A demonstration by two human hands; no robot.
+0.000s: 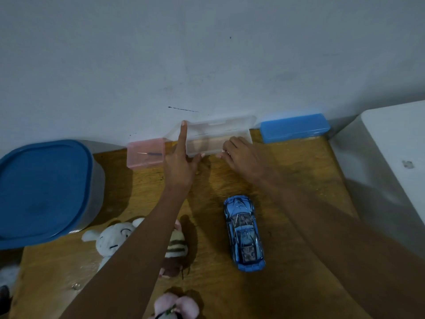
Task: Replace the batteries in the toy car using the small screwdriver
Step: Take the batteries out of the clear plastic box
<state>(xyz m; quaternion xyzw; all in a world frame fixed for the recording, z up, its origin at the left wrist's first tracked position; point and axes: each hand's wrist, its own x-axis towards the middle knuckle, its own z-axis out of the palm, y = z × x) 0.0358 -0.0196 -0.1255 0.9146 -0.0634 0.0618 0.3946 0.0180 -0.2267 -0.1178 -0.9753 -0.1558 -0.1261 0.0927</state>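
Clear plastic formed the open case (216, 139) standing against the wall (207, 54) at the back of the wooden bench (287, 171). The left hand (180, 164) had its forefinger straight up along the raised lid's left edge, thumb touching the case's front rim. The right hand (241, 155) curled its fingers (226, 149) over the case's front right rim, gripping it. The blue toy car (244, 233) sat on the bench nearer the person, apart from both hands. A pink case (145, 153) holding a thin screwdriver (150, 154) stood just left.
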